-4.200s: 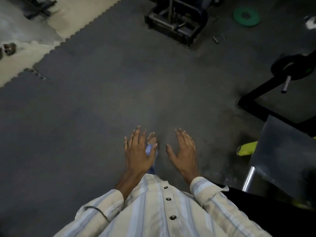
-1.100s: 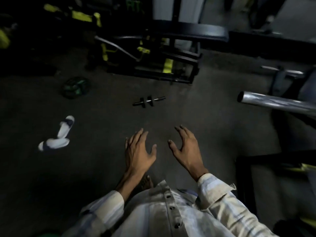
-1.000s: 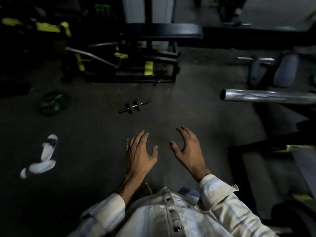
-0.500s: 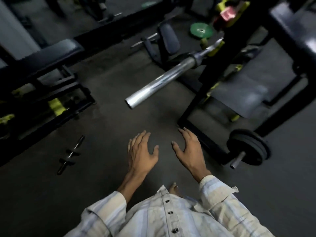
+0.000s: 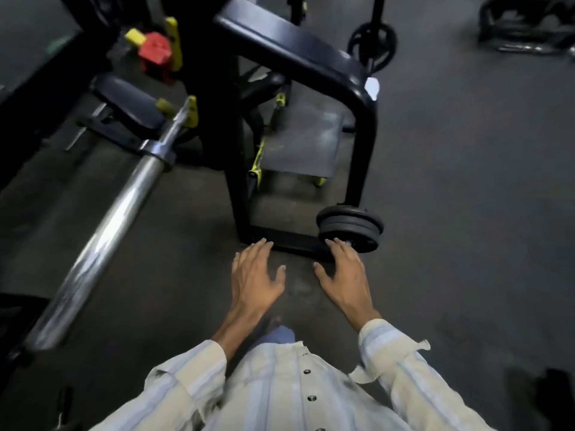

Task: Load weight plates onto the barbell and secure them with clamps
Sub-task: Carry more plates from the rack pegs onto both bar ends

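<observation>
Plates (image 5: 350,227) lie just beyond empty right hand (image 5: 343,279), barbell (image 5: 102,231) far left.

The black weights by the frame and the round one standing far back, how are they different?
The black weights by the frame are stacked together on a short peg, seen nearly edge-on; the far round weight is single and shows its open face. The stack sits near the right hand; the far weight stands beyond the bench. The stack looks bigger only because it is closer. Both are dark and round.
</observation>
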